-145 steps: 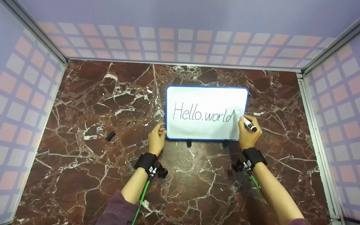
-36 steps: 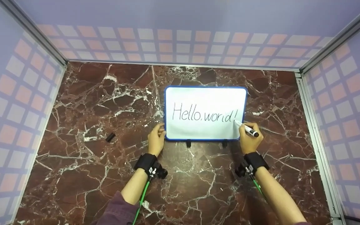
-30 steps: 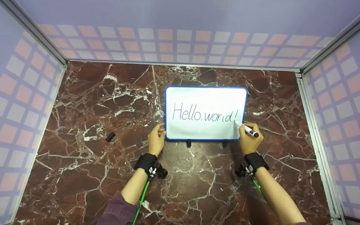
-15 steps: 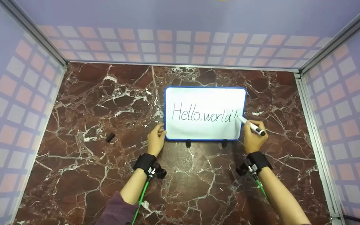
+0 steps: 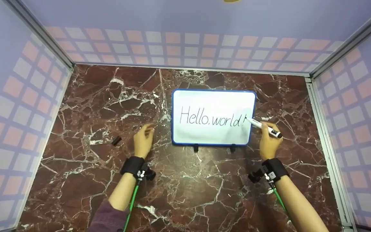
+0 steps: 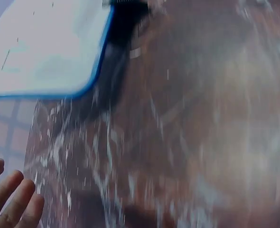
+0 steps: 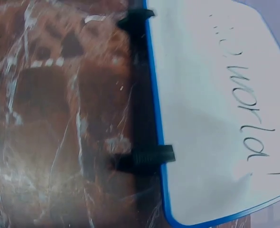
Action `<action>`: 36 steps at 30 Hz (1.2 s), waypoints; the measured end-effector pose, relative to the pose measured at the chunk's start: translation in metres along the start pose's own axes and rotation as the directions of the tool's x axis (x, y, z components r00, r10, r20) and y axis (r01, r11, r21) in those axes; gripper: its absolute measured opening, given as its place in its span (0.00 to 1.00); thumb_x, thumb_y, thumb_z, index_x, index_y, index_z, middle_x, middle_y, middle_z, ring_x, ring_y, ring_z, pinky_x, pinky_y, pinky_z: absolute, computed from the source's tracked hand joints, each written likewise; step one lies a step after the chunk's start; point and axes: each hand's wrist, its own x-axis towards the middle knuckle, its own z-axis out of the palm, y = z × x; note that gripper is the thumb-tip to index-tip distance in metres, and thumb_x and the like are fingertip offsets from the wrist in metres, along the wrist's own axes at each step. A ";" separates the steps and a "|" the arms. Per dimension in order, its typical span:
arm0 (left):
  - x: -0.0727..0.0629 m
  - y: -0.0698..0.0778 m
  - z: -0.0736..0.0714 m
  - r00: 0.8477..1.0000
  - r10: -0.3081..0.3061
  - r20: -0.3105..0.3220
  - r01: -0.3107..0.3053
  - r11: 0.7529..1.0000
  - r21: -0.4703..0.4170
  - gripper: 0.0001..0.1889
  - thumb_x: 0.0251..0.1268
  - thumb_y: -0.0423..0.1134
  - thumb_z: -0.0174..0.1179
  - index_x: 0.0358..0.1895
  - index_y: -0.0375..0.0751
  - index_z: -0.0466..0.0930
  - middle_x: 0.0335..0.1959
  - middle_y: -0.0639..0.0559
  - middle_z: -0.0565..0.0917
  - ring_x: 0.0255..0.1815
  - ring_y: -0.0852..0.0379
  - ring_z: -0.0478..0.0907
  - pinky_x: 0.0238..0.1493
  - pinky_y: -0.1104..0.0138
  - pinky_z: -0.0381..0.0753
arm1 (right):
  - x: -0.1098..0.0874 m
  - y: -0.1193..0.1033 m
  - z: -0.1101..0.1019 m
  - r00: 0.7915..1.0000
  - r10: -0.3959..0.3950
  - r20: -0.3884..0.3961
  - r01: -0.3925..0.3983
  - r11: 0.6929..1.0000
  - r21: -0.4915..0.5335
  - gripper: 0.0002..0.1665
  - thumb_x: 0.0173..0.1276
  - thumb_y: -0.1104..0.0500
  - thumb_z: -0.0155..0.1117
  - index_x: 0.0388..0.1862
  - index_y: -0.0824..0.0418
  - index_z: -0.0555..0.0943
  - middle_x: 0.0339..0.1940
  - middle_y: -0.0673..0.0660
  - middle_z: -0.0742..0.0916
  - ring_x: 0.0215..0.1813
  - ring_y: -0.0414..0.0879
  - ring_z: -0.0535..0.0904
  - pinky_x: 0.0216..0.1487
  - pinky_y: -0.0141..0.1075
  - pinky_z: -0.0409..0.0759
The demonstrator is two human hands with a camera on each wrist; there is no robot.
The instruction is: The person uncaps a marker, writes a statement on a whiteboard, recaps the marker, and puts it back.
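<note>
A blue-framed whiteboard (image 5: 209, 137) stands on two black feet, with "Hello.world!" handwritten across it in black. My right hand (image 5: 270, 141) pinches a white marker (image 5: 257, 123), its uncapped tip overlapping the board's right side by the exclamation mark. The right wrist view catches the board's lettering (image 7: 247, 102) but neither hand nor marker. Left of the board, my left hand (image 5: 143, 140) is apart from its frame, fingers loosely bent and holding nothing. Those fingers (image 6: 17, 202) show at the lower left corner of the left wrist view. A black marker cap (image 5: 116, 140) lies left of that hand.
The tabletop (image 5: 185, 199) is dark red marble with white veins. Pale walls with pink and white squares (image 5: 209, 50) enclose it at the back and both sides. The board's black feet (image 5: 195, 148) stick out at its lower edge. Green cables (image 5: 131, 203) run from both wrist cameras.
An exclamation mark has been added after "world". My right hand has drawn the marker rightward, away from the writing. My left hand has let go of the board's edge and moved left.
</note>
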 end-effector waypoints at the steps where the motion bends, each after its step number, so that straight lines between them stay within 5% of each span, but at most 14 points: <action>1: 0.001 -0.003 -0.004 1.000 0.006 -0.006 -0.006 1.000 0.023 0.14 0.61 0.31 0.56 0.50 0.35 0.78 0.42 0.36 0.84 0.43 0.43 0.82 0.48 0.55 0.81 | 0.001 0.002 -0.001 1.000 0.014 0.001 -0.014 1.000 0.026 0.10 0.60 0.70 0.58 0.32 0.81 0.78 0.16 0.44 0.82 0.20 0.34 0.74 0.24 0.24 0.71; 8: 0.004 -0.028 -0.029 0.999 0.022 -0.040 -0.011 0.969 0.245 0.14 0.63 0.34 0.55 0.51 0.40 0.78 0.44 0.40 0.83 0.46 0.42 0.78 0.50 0.52 0.76 | 0.001 0.017 -0.010 0.999 0.036 0.040 -0.042 0.987 0.153 0.06 0.59 0.72 0.59 0.26 0.66 0.82 0.19 0.47 0.83 0.21 0.35 0.75 0.25 0.23 0.74; 12: 0.004 -0.043 -0.042 0.997 0.026 -0.067 -0.002 0.944 0.330 0.14 0.63 0.35 0.55 0.51 0.39 0.78 0.45 0.38 0.82 0.48 0.40 0.76 0.50 0.50 0.75 | -0.001 0.021 -0.014 0.999 0.032 0.040 -0.039 0.986 0.165 0.06 0.59 0.73 0.59 0.26 0.67 0.82 0.18 0.46 0.83 0.21 0.35 0.75 0.24 0.24 0.73; 24: 0.002 -0.076 -0.067 0.989 0.086 -0.125 -0.024 0.903 0.429 0.14 0.62 0.32 0.55 0.50 0.32 0.77 0.45 0.33 0.80 0.49 0.37 0.74 0.54 0.51 0.73 | -0.004 0.025 -0.017 1.000 0.018 -0.009 -0.015 0.972 0.234 0.05 0.57 0.74 0.59 0.24 0.72 0.80 0.16 0.48 0.84 0.16 0.38 0.76 0.20 0.25 0.74; 36: -0.007 -0.092 -0.072 0.993 0.018 -0.114 0.043 0.856 0.516 0.17 0.60 0.31 0.56 0.50 0.25 0.72 0.47 0.28 0.76 0.53 0.33 0.70 0.57 0.48 0.70 | -0.007 0.029 -0.018 0.999 0.041 -0.007 -0.039 0.981 0.191 0.04 0.58 0.71 0.61 0.25 0.70 0.81 0.17 0.47 0.85 0.16 0.38 0.77 0.20 0.26 0.75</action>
